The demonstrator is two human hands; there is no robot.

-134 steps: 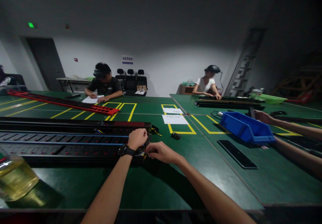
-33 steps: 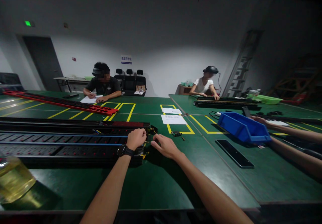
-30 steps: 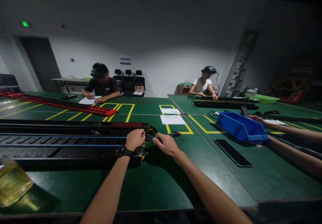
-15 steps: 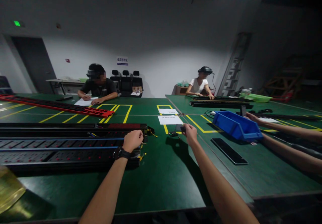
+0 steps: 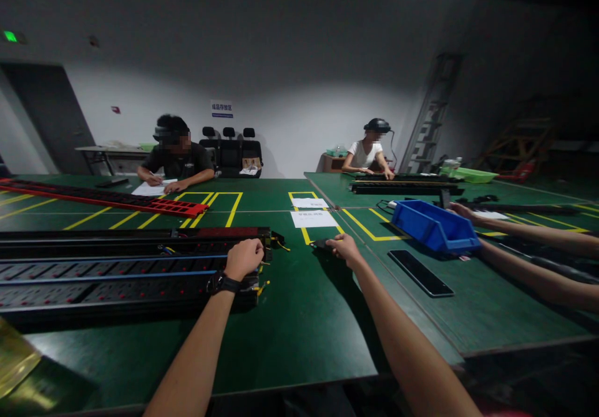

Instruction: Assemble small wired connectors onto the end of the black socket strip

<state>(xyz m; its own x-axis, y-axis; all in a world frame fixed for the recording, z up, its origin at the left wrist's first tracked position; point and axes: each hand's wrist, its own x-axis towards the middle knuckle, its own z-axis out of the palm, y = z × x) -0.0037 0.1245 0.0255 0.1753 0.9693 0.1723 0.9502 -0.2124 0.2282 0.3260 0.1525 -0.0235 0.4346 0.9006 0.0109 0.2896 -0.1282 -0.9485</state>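
My left hand (image 5: 244,258), a watch on its wrist, is closed at the right end of a long black slatted assembly (image 5: 140,291) with blue strips and red dots. What its fingers hold, if anything, is hidden. Loose wires with yellow tips (image 5: 263,287) poke out of that end. My right hand (image 5: 345,248) pinches a small dark flat piece (image 5: 322,243) low over the green table, just in front of a printed white sheet (image 5: 313,219). Its exact kind is too small to tell.
Right of my arm lie a black phone (image 5: 420,273) and a blue bin (image 5: 433,226), with another person's hands (image 5: 463,212) beside it. Two people (image 5: 175,158) (image 5: 369,152) work across the table. A red frame (image 5: 182,208) lies at the left, a yellow transparent object (image 5: 16,361) at front left.
My right hand has lowered the dark piece toward the table, tilting it flatter and pointing left. My left hand keeps its place on the assembly's end. The whole view has shifted slightly.
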